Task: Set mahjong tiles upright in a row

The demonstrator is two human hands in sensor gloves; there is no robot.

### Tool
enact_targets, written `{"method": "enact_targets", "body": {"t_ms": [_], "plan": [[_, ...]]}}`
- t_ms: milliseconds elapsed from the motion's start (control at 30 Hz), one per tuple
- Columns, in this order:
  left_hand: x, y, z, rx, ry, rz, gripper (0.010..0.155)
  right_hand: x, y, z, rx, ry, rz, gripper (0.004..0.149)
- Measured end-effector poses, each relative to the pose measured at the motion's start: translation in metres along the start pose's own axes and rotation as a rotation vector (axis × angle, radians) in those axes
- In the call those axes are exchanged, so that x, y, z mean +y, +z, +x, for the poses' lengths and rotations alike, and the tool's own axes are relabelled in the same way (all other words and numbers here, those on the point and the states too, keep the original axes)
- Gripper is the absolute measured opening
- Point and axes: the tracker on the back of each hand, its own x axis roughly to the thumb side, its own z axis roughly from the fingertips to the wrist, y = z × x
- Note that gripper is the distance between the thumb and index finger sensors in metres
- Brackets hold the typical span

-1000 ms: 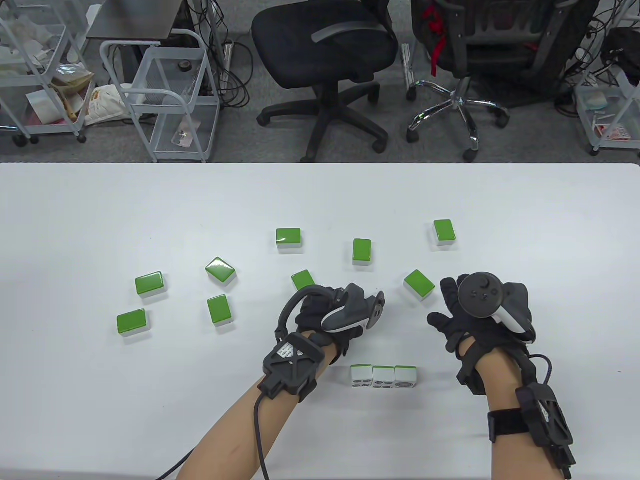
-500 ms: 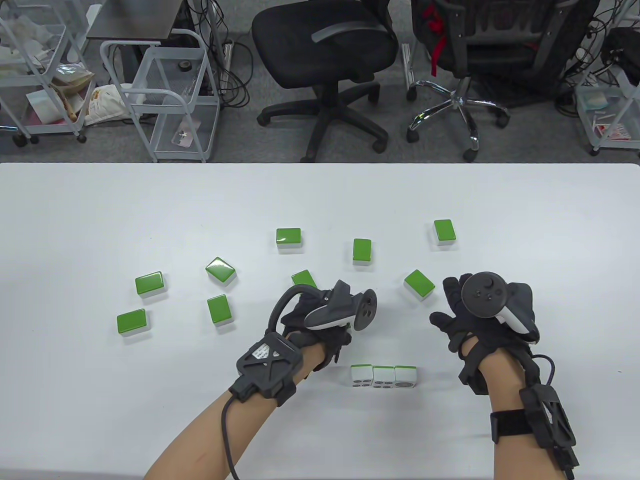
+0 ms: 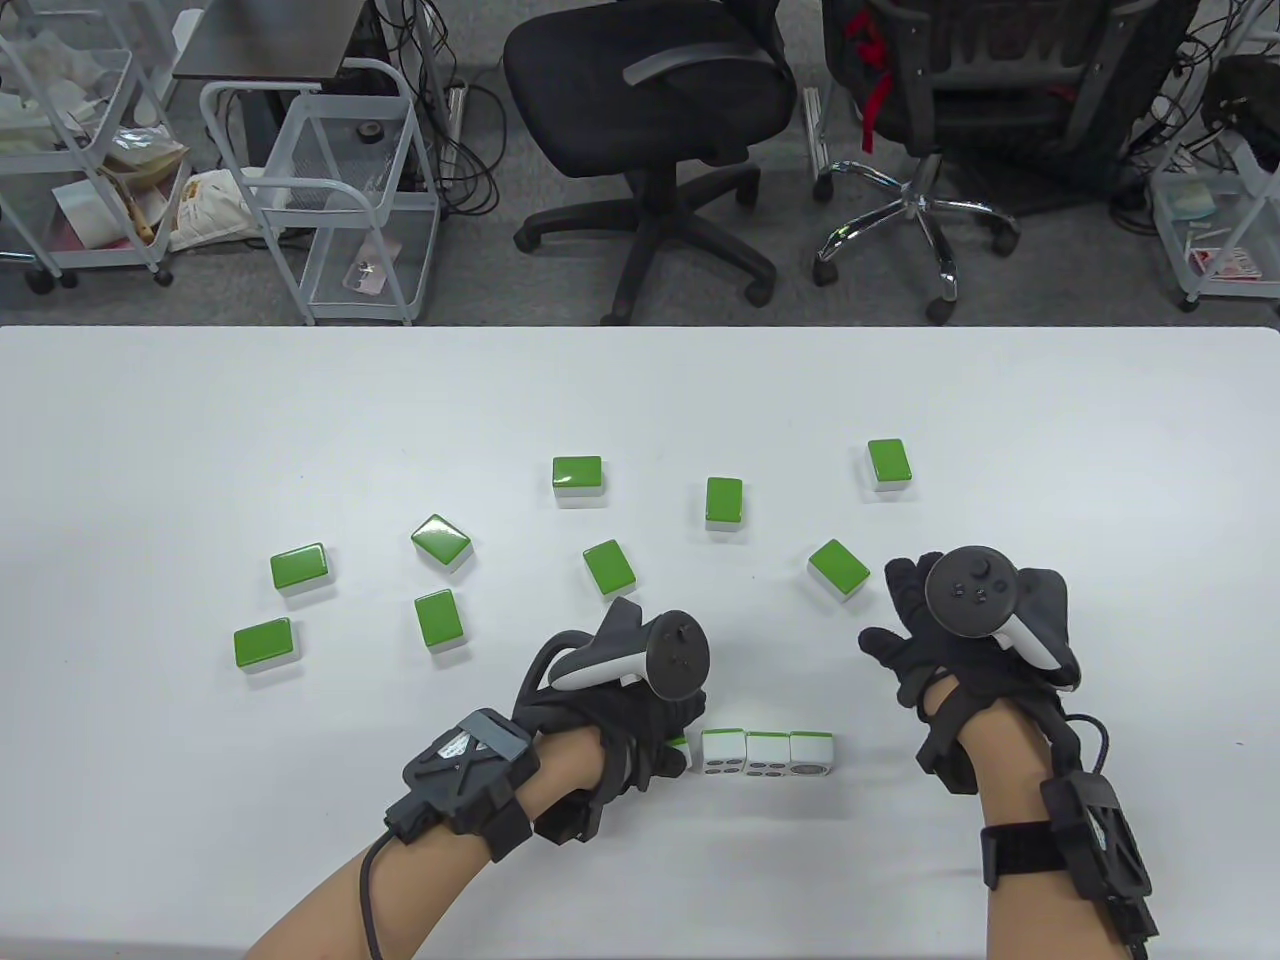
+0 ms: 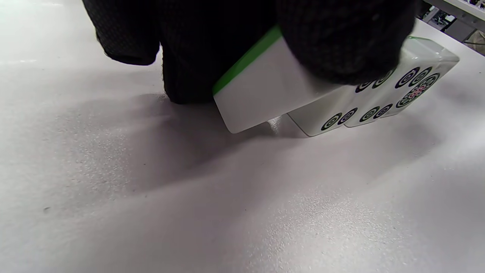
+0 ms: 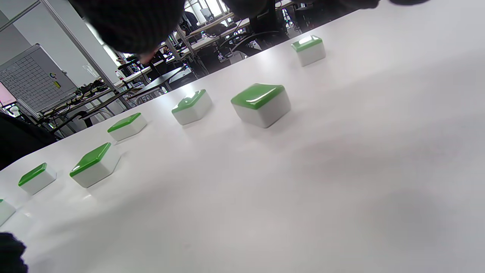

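Three tiles stand upright in a row (image 3: 767, 752) near the front of the white table (image 3: 200, 420), their dotted faces toward me. My left hand (image 3: 650, 735) grips one more green-backed tile (image 3: 681, 746) and holds it tilted right at the row's left end. In the left wrist view the gloved fingers (image 4: 341, 45) pinch this tile (image 4: 261, 94), its lower corner just above the table beside the row (image 4: 379, 102). My right hand (image 3: 930, 620) is open and empty, fingers spread, right of a lying tile (image 3: 838, 570).
Several tiles lie green side up across the middle of the table, such as one behind my left hand (image 3: 610, 568) and one far right (image 3: 888, 462). The right wrist view shows the nearest lying tile (image 5: 260, 103). Chairs and carts stand beyond the far edge.
My left hand has drawn back toward me and down to the row's left end with its tile, uncovering the lying tile behind it. My right hand has barely moved.
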Motion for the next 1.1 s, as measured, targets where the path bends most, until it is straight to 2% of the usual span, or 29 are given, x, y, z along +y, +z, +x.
{"method": "enact_targets", "body": {"t_ms": [100, 200, 400, 567, 633, 800, 867, 1033, 1100], "plan": [[0.001, -0.001, -0.003, 0.003, 0.026, 0.057, 0.074, 0.0, -0.001, -0.001, 0.002, -0.004, 0.009, 0.08], [0.0, -0.004, -0.006, -0.012, 0.09, 0.057, 0.074, 0.0, -0.001, -0.002, 0.003, -0.007, 0.015, 0.08], [0.002, -0.004, -0.01, -0.008, 0.104, 0.08, 0.075, 0.0, -0.001, -0.002, -0.002, -0.007, 0.017, 0.08], [0.017, 0.011, -0.025, 0.005, 0.153, 0.17, 0.076, 0.0, -0.001, -0.002, -0.003, -0.003, 0.019, 0.08], [0.03, 0.027, -0.039, 0.052, 0.141, 0.234, 0.076, 0.0, -0.001, -0.002, -0.003, -0.001, 0.021, 0.08], [0.051, 0.064, -0.083, 0.267, -0.065, 0.38, 0.075, 0.001, -0.001, -0.002, -0.001, 0.004, 0.018, 0.08], [0.05, 0.073, -0.097, 0.335, -0.135, 0.375, 0.079, 0.001, -0.001, -0.002, 0.002, 0.007, 0.019, 0.08], [0.04, 0.08, -0.129, 0.498, -0.353, 0.374, 0.077, 0.002, -0.001, -0.001, 0.004, 0.013, 0.024, 0.08], [0.034, 0.078, -0.145, 0.552, -0.334, 0.359, 0.079, 0.003, -0.001, -0.001, 0.004, 0.019, 0.024, 0.08]]}}
